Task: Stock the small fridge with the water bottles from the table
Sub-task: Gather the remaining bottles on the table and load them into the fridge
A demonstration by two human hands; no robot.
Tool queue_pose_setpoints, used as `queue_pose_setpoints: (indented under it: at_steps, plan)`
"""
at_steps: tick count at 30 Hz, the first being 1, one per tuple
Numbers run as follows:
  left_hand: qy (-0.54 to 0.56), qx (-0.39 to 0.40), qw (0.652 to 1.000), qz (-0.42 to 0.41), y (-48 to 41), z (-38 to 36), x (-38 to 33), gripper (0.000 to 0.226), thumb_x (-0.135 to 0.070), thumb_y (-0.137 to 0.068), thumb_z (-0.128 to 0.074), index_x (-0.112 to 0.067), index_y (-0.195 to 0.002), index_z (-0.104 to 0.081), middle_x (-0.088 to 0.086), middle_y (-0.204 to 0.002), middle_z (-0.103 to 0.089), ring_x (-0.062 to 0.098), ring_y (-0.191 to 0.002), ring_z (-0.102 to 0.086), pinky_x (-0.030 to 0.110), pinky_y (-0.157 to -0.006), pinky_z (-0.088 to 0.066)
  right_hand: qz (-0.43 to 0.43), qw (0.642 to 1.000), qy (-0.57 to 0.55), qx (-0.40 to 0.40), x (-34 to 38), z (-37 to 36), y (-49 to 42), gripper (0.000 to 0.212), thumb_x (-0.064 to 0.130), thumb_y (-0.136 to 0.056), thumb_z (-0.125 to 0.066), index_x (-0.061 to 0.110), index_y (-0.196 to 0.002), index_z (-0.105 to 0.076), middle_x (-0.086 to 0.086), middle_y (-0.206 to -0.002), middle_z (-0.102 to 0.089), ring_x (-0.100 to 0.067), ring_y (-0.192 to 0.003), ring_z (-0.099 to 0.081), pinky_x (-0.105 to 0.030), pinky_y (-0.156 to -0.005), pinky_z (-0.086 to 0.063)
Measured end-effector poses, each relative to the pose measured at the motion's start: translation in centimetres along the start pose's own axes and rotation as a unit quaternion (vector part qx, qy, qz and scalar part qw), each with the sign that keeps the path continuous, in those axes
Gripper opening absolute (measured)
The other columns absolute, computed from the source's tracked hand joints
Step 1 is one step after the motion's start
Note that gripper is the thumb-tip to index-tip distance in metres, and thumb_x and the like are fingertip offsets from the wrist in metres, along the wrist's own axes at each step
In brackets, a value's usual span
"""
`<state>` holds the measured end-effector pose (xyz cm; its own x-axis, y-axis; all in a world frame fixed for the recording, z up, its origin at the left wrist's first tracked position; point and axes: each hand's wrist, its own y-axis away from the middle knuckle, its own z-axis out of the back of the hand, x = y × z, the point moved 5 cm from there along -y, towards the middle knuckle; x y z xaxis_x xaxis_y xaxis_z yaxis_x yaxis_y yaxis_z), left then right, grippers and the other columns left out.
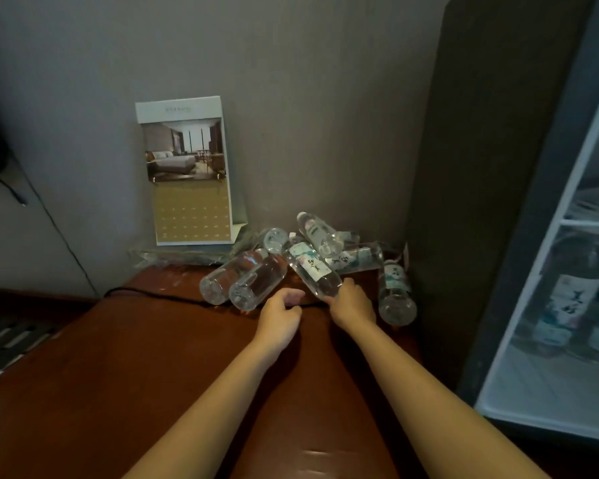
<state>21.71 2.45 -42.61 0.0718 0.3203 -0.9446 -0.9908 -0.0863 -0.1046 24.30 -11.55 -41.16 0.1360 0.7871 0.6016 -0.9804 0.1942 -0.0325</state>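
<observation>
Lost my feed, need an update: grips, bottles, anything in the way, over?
Right grip holds base of labelled bottle in the pile. Left grip loosely curled, empty, by clear bottle. Black cable crosses table near both.

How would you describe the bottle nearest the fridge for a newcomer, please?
On the brown table, water bottles lie heaped in the far corner. This bottle is the rightmost, beside the dark panel, right of the right hand, base facing us.
</observation>
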Motion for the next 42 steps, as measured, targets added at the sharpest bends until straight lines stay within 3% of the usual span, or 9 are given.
queue_pose_setpoints:
  at_steps: [8,12,19,24,28,31,34,38,42]
  plan:
    - [0.103,0.015,0.991,0.087,0.4,0.1,1.2,0.034,-0.009,-0.096,-0.044,-0.013,-0.130,-0.044,0.002,-0.109,-0.055,0.019,-0.099,-0.057,0.031,-0.085,-0.047,-0.022,0.989,-0.130,0.069,0.4,0.3,2.3,0.052,0.022,-0.092,-0.055,-0.003,-0.132,-0.032,-0.019,-0.136,-0.043,-0.035,-0.120,-0.050,-0.042,-0.099,-0.046]
    - [0.207,0.023,0.965,0.159,2.2,-0.4,0.9,0.042,-0.012,-0.099,-0.039,-0.010,-0.141,-0.032,0.015,-0.130,-0.050,0.026,-0.113,-0.055,0.031,-0.089,-0.047,-0.052,0.983,-0.148,0.092,-0.4,2.0,5.2,0.038,0.015,-0.095,-0.048,-0.003,-0.129,-0.043,-0.016,-0.120,-0.052,-0.031,-0.109,-0.057,-0.042,-0.092,-0.052]
    - [0.357,-0.007,0.909,0.215,5.8,0.0,0.2,0.039,-0.036,-0.098,-0.041,-0.011,-0.128,-0.048,0.008,-0.111,-0.063,0.023,-0.095,-0.060,0.035,-0.084,-0.045,0.012,0.996,-0.076,0.051,-0.3,6.5,10.9,0.032,0.015,-0.090,-0.051,0.007,-0.121,-0.054,-0.013,-0.112,-0.061,-0.026,-0.095,-0.062,-0.038,-0.083,-0.055]
    - [0.444,0.102,0.861,0.226,10.1,0.0,-0.9,0.039,-0.040,-0.087,-0.056,-0.011,-0.113,-0.059,0.010,-0.095,-0.065,0.020,-0.085,-0.062,0.029,-0.066,-0.057,0.098,0.993,-0.072,-0.006,0.9,12.3,15.7,0.035,0.016,-0.088,-0.055,0.014,-0.124,-0.058,-0.007,-0.125,-0.060,-0.022,-0.110,-0.058,-0.035,-0.093,-0.049]
    - [0.465,0.207,0.841,0.185,13.5,-0.1,-3.5,0.047,-0.036,-0.072,-0.065,-0.009,-0.110,-0.060,0.012,-0.089,-0.071,0.019,-0.074,-0.065,0.023,-0.057,-0.055,0.139,0.978,-0.143,-0.059,1.0,17.6,18.9,0.035,0.019,-0.085,-0.065,0.014,-0.119,-0.060,-0.006,-0.120,-0.060,-0.018,-0.104,-0.058,-0.033,-0.085,-0.052]
    - [0.386,0.322,0.854,0.135,15.6,-0.8,-5.9,0.080,-0.039,-0.053,-0.086,-0.012,-0.122,-0.055,0.010,-0.098,-0.070,0.021,-0.080,-0.065,0.027,-0.066,-0.056,0.163,0.957,-0.228,-0.078,0.6,20.8,21.0,0.048,0.017,-0.082,-0.069,0.015,-0.126,-0.050,-0.005,-0.121,-0.057,-0.019,-0.110,-0.057,-0.032,-0.090,-0.051]
    - [0.318,0.413,0.850,0.072,18.2,-2.3,-8.9,0.095,-0.042,-0.039,-0.092,-0.009,-0.119,-0.053,0.012,-0.095,-0.070,0.023,-0.081,-0.068,0.032,-0.069,-0.058,0.163,0.934,-0.300,-0.107,-0.2,23.3,22.9,0.049,0.019,-0.081,-0.070,0.017,-0.125,-0.048,-0.009,-0.109,-0.061,-0.020,-0.097,-0.062,-0.021,-0.073,-0.050]
    - [0.271,0.450,0.851,0.011,22.1,-5.7,-13.6,0.085,-0.048,-0.040,-0.088,-0.010,-0.109,-0.056,0.008,-0.086,-0.072,0.020,-0.075,-0.069,0.030,-0.068,-0.058,0.136,0.906,-0.358,-0.179,-2.6,26.1,24.7,0.040,0.023,-0.083,-0.069,0.015,-0.119,-0.052,-0.007,-0.104,-0.063,-0.017,-0.095,-0.063,-0.020,-0.071,-0.049]
    - [0.267,0.414,0.869,-0.034,25.0,-9.4,-17.6,0.046,-0.046,-0.077,-0.064,-0.012,-0.107,-0.058,0.006,-0.087,-0.072,0.020,-0.077,-0.069,0.033,-0.074,-0.055,0.129,0.903,-0.371,-0.176,-5.9,28.5,26.8,0.045,0.026,-0.088,-0.063,0.014,-0.130,-0.049,-0.007,-0.113,-0.064,-0.016,-0.102,-0.061,-0.027,-0.081,-0.050]
